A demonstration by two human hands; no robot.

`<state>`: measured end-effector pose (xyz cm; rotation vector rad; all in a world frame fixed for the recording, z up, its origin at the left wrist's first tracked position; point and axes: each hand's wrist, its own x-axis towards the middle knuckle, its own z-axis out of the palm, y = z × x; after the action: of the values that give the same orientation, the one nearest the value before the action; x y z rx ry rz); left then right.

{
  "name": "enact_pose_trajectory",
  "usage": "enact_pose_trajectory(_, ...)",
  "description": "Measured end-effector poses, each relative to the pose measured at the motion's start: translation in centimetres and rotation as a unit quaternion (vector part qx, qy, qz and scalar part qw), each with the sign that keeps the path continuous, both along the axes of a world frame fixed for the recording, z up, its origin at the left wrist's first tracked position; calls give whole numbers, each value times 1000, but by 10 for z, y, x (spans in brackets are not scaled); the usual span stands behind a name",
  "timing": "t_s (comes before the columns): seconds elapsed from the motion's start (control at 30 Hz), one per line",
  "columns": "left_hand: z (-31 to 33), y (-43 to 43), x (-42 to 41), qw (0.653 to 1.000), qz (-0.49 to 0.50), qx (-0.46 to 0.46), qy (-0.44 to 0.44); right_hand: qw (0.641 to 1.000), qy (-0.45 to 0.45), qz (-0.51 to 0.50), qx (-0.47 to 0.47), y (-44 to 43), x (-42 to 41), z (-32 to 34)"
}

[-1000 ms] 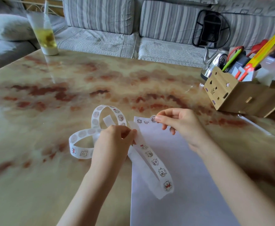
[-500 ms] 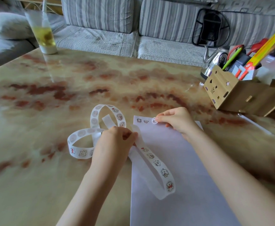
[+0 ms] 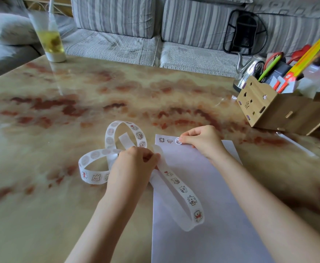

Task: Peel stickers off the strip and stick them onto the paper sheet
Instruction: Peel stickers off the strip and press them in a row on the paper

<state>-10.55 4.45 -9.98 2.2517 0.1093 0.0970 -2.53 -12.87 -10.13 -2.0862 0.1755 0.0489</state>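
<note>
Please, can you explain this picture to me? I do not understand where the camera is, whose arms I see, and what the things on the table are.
There is no machine here. A person wears a wide-angle camera on the head, so you look down at that person's own two bare arms.

The left hand pinches a long curled sticker strip with small cartoon animals. The right hand presses a round sticker onto the top edge of a white paper sheet, beside two stickers already there.

All this lies on a marble-patterned table. Farther away stand a tall glass of yellow drink, a wooden pen holder and a metal kettle. Behind is a striped sofa.
</note>
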Motion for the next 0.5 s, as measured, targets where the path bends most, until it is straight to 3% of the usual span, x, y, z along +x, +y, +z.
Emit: enact_pose_trajectory(0.5,-1,1,0,1000,-7,-4,-3,1000,-16,-13,0,0,6,-12)
